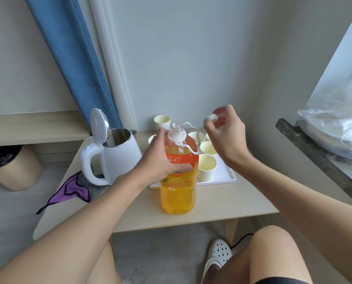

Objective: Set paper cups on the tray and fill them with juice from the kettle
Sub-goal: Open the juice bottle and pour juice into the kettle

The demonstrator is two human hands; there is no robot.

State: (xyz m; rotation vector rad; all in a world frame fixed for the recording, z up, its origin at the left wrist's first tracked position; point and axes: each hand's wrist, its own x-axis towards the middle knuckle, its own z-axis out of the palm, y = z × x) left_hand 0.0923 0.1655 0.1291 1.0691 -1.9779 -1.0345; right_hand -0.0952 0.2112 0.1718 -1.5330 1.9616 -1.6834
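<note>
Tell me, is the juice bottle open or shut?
Open. The bottle has a bare mouth, and the right hand pinches its white cap away from it. The left hand holds the bottle upright.

Looks like a lived-in room in a home or guest room; which of the two can't be told. A blue curtain (72, 64) is hung in the corner with a white sheer curtain (111, 64) beside it, against plain painted walls. A small light-wood table (222, 201) is set against the wall, with a white electric kettle (119, 158), a shop-bought juice bottle (178, 193) and a tray (228, 177) of paper cups (206, 167) laid out on it. A lined waste bin (13, 171) is tucked under a wooden ledge at the left. A purple cloth (72, 190) is draped off the table edge. A white holed slipper (219, 253) is worn on the foot below. A crumpled plastic bag (338, 128) is piled on a dark stone sill (318, 152).
</note>
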